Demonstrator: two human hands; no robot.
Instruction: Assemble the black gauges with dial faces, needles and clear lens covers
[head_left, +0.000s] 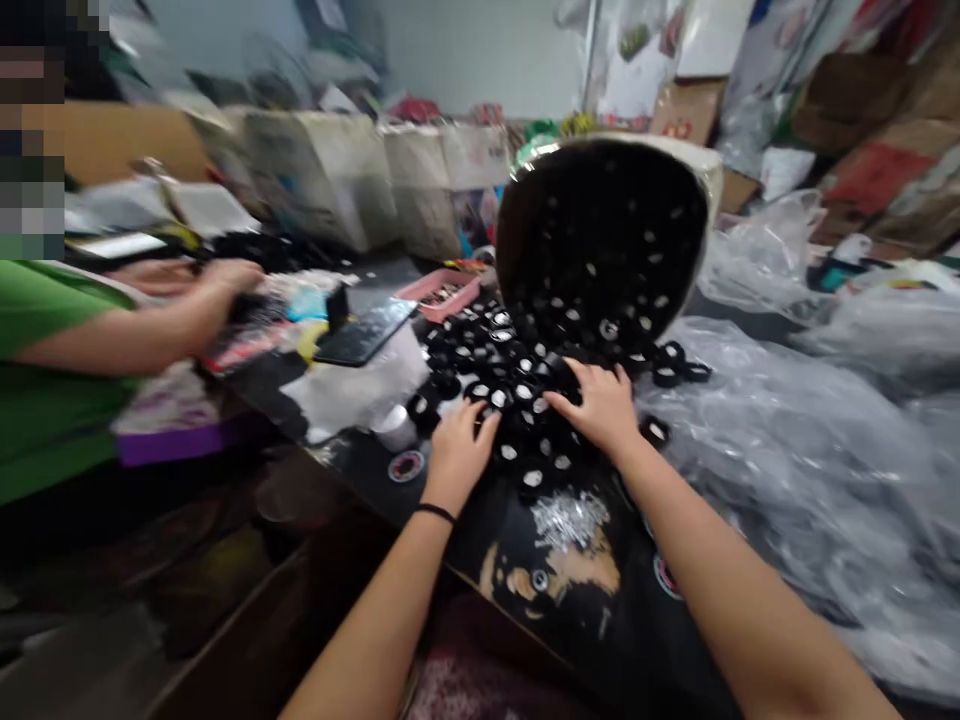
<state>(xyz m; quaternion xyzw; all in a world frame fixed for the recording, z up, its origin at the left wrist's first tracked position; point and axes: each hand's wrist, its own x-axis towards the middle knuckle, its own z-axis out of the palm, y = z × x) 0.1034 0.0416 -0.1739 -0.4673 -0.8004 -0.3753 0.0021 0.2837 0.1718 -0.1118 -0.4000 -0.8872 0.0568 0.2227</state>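
A heap of small black ring-like pieces (508,452) with whitish ovals on them lies on the dark table. It spills from the mouth of a large tipped container (604,225) with a dark inside. My left hand (459,445) rests at the near left edge of the heap, thumb and fingers apart. On the right side of the heap, my right hand (600,405) is spread, its fingertips among the pieces. I see nothing gripped in either hand, though some fingertips are hidden or blurred. Nearer me is a small pile of shiny clear bits (571,520).
A tablet-like slab (366,335) leans left of the heap, near a pink tray (442,292) and a white roll (394,428). Clear plastic bags (810,460) cover the right side. A person in a green sleeve (56,320) works at the left.
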